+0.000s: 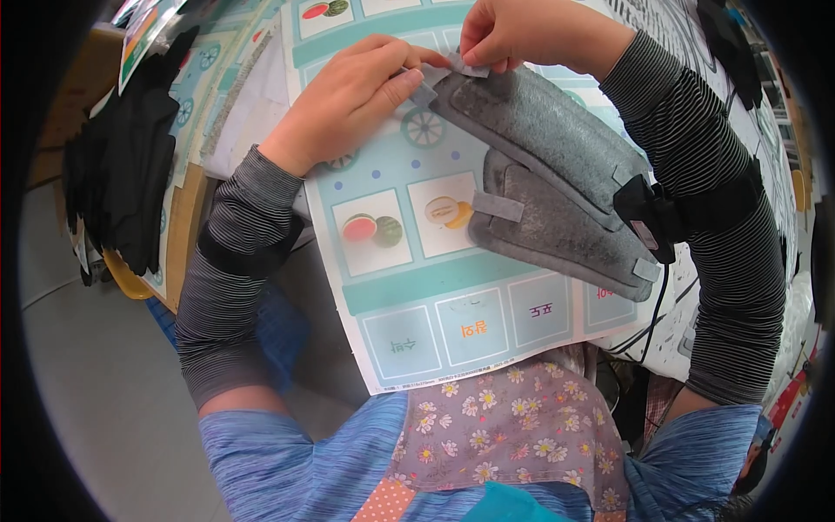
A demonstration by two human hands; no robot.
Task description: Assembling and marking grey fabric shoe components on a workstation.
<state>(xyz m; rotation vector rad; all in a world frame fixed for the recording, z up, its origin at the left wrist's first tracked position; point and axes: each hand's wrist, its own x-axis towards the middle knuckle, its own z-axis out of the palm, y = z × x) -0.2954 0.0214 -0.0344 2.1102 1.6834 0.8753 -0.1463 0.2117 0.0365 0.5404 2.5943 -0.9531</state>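
closest is an apron [504,426] with little flowers, worn over a blue shirt [252,461]; past it is the near edge of a big paper sheet [417,283], with words in boxes, a green stripe, and pictures of a watermelon [372,230] and a yellow melon [448,211]; the arms wear stripy sleeves [230,322]; a black box [644,217] is strapped to the right one, and a cord [657,313] hangs near it; on the right part of the sheet lies the lower gray pad [565,239], slanting down to the right, with a light tab [498,207] at its left end; just past it lies the upper gray pad [539,130], slanting the same way, its near edge close against the lower one; at its left end both hands come together; the right hand [535,35] has thumb and finger pressed together, pinching a small pale tab [474,70]; the left hand [352,100] is just beside it, its thumb by a gray strip [424,93]; i cannot tell if it is squeezing that strip; farther off, at the left, are more printed sheets [213,65].
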